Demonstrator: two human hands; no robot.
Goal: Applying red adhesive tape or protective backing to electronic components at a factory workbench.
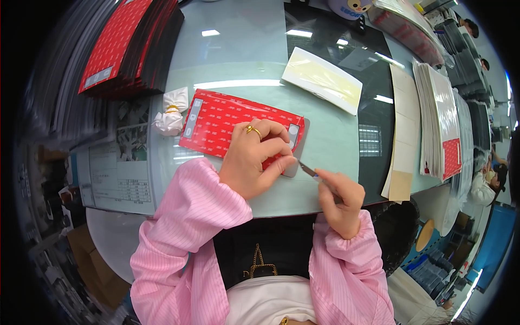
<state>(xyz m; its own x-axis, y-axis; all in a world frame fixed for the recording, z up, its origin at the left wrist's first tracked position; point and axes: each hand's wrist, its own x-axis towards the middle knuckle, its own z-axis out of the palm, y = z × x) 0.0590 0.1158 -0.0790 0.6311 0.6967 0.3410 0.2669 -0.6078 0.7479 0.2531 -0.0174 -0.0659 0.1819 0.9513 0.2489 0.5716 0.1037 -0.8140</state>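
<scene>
A flat panel covered with a red printed sheet (222,116) lies at a slant on the glass-topped table, with grey showing along its right edge. My left hand (252,160), a gold ring on one finger, rests over its right end. Those fingers are bent, with thumb and forefinger pinched together at the near right corner. Just right of that corner, my right hand (341,200) grips a small knife (308,170) with a dark, pointed blade. The blade's tip points toward the left thumb. Most of the knife's handle is hidden in my fingers.
A tall stack of red-topped panels (116,46) rises at the far left. Beside the sheet sits a white tied bundle (172,111). A white pad with a yellowish face (323,80) lies beyond. Cardboard strips (403,130) and stacked white sheets (437,119) stand right.
</scene>
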